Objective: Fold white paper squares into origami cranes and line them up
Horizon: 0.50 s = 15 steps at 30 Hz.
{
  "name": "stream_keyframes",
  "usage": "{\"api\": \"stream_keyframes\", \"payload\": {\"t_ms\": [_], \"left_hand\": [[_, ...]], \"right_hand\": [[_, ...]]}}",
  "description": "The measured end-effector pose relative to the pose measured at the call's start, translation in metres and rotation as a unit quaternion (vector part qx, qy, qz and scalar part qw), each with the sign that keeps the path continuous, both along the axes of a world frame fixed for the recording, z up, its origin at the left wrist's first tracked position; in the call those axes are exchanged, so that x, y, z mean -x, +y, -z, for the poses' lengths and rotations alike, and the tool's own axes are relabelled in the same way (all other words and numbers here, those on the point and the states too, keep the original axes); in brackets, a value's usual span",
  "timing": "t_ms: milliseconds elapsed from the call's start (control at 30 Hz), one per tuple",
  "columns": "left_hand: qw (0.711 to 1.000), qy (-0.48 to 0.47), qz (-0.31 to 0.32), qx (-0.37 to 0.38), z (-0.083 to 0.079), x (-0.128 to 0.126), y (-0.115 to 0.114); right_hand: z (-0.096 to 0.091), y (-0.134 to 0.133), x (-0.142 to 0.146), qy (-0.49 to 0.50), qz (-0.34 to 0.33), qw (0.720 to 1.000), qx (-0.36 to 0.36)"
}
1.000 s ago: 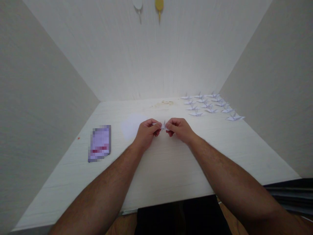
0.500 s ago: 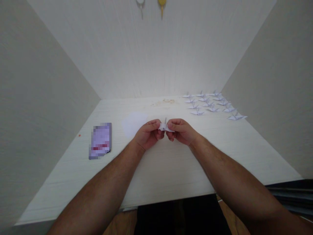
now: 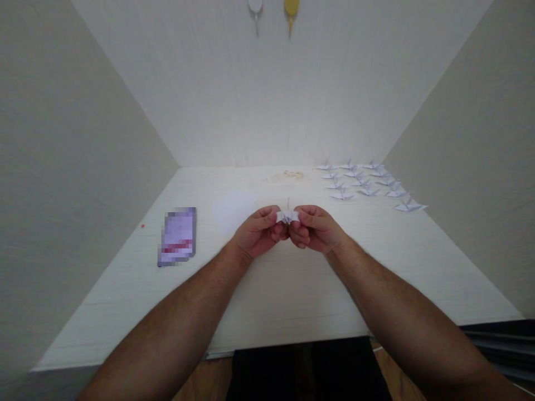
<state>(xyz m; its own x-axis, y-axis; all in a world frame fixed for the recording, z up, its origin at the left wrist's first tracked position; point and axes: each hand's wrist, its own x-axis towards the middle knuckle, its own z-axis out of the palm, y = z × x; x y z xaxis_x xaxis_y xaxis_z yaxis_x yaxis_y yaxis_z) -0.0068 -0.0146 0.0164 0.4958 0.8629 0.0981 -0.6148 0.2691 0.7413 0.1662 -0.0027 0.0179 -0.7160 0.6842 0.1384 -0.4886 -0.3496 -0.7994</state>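
Note:
A small white origami crane is held above the middle of the table, with a thin point sticking up from its centre. My left hand pinches its left wing between thumb and fingers. On the other side, my right hand pinches the right wing the same way. The fingertips cover both wing ends. Several finished paper cranes stand in rows at the table's back right.
White paper lies just left of my left hand. Further left is a purple, blurred flat item, with a tiny orange bit beyond it. Walls enclose the white table on three sides. Brownish marks show near the back wall.
My right hand has shifted its grip outward to the crane's right wing, and the wings now spread evenly between both hands. The view has moved slightly.

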Motion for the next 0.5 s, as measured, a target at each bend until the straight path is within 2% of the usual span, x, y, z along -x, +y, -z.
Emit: {"api": "stream_keyframes", "payload": {"t_ms": [300,500], "left_hand": [[1.000,-0.014,0.016,-0.013,0.0011,0.0027,-0.0010],[0.998,0.006,0.053,-0.037,0.0035,0.0052,-0.0023]], "right_hand": [[0.0035,-0.0004,-0.0010,0.022,-0.006,1.000,-0.020],[0.0076,-0.0027,-0.0017,0.015,-0.036,0.998,-0.052]]}}
